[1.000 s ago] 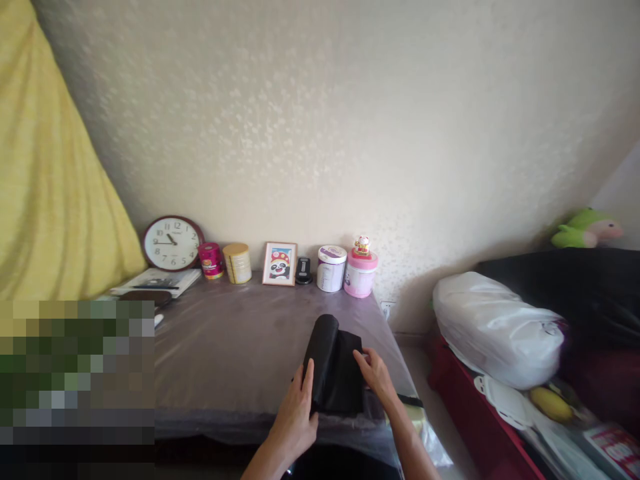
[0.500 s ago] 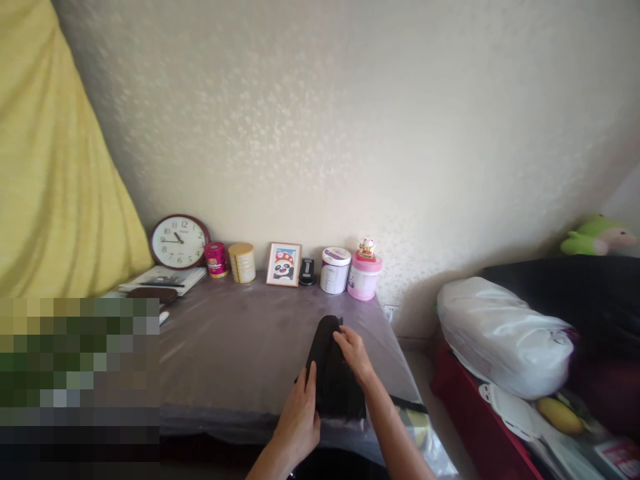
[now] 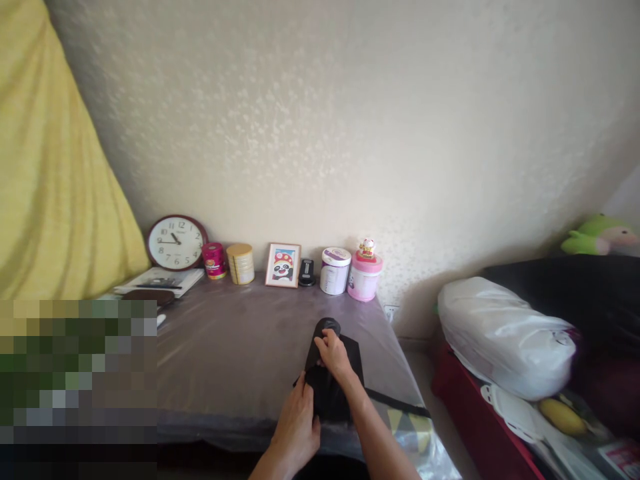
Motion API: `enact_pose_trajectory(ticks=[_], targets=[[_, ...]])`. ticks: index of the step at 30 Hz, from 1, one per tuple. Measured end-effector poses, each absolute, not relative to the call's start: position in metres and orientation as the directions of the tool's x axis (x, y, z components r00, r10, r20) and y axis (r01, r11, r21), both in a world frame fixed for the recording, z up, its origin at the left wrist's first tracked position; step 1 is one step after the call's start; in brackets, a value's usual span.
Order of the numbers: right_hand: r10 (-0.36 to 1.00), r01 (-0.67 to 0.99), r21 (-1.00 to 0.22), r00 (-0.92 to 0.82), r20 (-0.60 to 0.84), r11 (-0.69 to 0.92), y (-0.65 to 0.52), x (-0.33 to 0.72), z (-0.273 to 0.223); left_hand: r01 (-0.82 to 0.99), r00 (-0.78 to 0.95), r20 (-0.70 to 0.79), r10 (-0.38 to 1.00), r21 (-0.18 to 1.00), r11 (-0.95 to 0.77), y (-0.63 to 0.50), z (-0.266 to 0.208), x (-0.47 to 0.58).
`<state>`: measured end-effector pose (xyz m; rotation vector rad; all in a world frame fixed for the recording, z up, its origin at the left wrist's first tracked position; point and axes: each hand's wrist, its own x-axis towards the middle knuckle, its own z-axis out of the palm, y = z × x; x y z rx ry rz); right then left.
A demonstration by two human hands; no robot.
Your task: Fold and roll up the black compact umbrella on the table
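A black, soft-looking item [image 3: 354, 360], perhaps a bag or pouch, lies at the near edge of the table; its exact kind is unclear. My left hand [image 3: 299, 412] grips its near left side, fingers along the edge and thumb tucked toward the front. Higher up, my right hand [image 3: 331, 350] rests on the item's upper part with curled fingers pinching the dark material. A flat black strap [image 3: 397, 402] runs from beneath the right forearm toward the table's right edge. Parts of the item are hidden under both hands.
Along the wall stand a clock [image 3: 177, 243], a pink can [image 3: 214, 261], a yellow-lidded tin [image 3: 241, 264], a framed panda picture [image 3: 283, 265] and two tubs, including a pink one [image 3: 364, 283]. To the right, a white plastic bag [image 3: 505, 337] sits above a red box [image 3: 465, 393].
My right hand has shifted left and down from the item's upper right edge onto its top, with fingers more curled. The black item's right side now lies flatter and wider. My left hand stays nearly put.
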<state>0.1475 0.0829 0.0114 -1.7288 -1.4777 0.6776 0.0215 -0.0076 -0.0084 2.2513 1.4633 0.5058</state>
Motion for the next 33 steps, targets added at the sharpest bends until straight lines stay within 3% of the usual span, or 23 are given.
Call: enact_pose_trajectory(ticks=[6, 11, 18, 23, 26, 29, 33], targets=[[0.994, 0.606, -0.796, 0.09, 0.061, -0.006, 0.079, 0.142, 0.022, 0.769, 0.329, 0.041, 0.943, 0.569, -0.293, -0.009, -0.015, 0.018], [0.995, 0.633, -0.771, 0.011, 0.103, 0.072, 0.073, 0.14, 0.029, 0.667, 0.318, 0.158, 0.935, 0.663, -0.339, -0.015, -0.012, 0.01], [0.991, 0.749, -0.653, -0.035, 0.133, 0.114, 0.065, 0.136, 0.037, 0.804, 0.379, 0.049, 0.924, 0.477, -0.355, -0.019, -0.008, 0.0], [0.99, 0.783, -0.611, -0.033, 0.139, 0.112, 0.064, 0.133, 0.037, 0.846, 0.301, 0.226, 0.926, 0.385, -0.369, -0.016, -0.009, 0.002], [0.99, 0.791, -0.603, -0.025, 0.138, 0.104, 0.064, 0.132, 0.037, 0.82, 0.325, 0.323, 0.889, 0.373, -0.435, -0.011, -0.015, 0.013], [0.987, 0.776, -0.618, -0.039, 0.153, 0.127, 0.06, 0.134, 0.037, 0.787, 0.354, 0.326, 0.877, 0.403, -0.467, -0.006, -0.029, 0.025], [0.941, 0.698, -0.646, -0.126, 0.314, 0.309, 0.043, 0.141, 0.034, 0.778, 0.35, 0.323, 0.879, 0.422, -0.465, -0.003, -0.045, 0.03]])
